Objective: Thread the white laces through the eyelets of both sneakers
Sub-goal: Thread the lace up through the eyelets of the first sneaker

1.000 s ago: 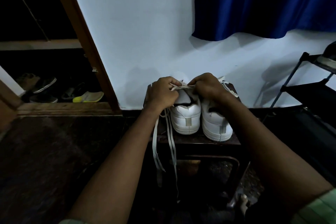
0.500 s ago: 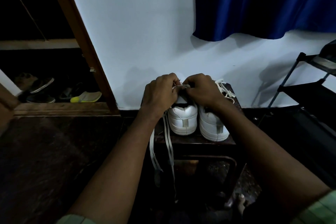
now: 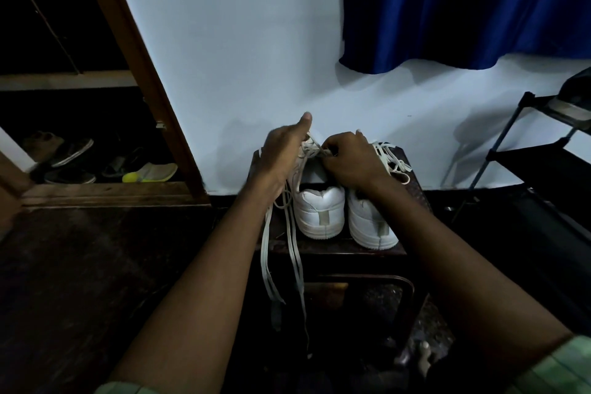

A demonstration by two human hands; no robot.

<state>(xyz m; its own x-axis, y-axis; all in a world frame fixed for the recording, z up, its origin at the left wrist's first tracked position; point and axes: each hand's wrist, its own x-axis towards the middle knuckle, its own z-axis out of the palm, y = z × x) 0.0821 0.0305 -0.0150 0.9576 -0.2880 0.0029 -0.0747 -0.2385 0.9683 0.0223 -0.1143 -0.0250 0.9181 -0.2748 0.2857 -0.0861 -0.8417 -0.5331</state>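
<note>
We see a pale wall [image 3: 243, 57] filling the back of the scene, with a blue curtain [image 3: 463, 3] hanging at its upper right and a dark rack [image 3: 550, 166] standing beside it. Against the wall's foot stands a dark low table [image 3: 351, 251], and on it our two white sneakers sit side by side, heels toward us, toes toward the wall, long axes running straight away from us. The left sneaker [image 3: 319, 211] and the right sneaker [image 3: 371, 227] are nearly touching. The white laces [image 3: 295, 253] of the left sneaker fall over the table's front edge in long loose strands; the right sneaker's lace [image 3: 391, 160] lies bunched at its tongue.

Both forearms reach forward from the bottom corners. Our left hand [image 3: 283, 153] lies over the left sneaker's outer side, thumb stretched up toward the wall, the lace strands running under its palm; we cannot tell whether its fingers grip them. Our right hand [image 3: 350, 158] is curled knuckles-up, pinching lace at the left sneaker's upper eyelets.
</note>
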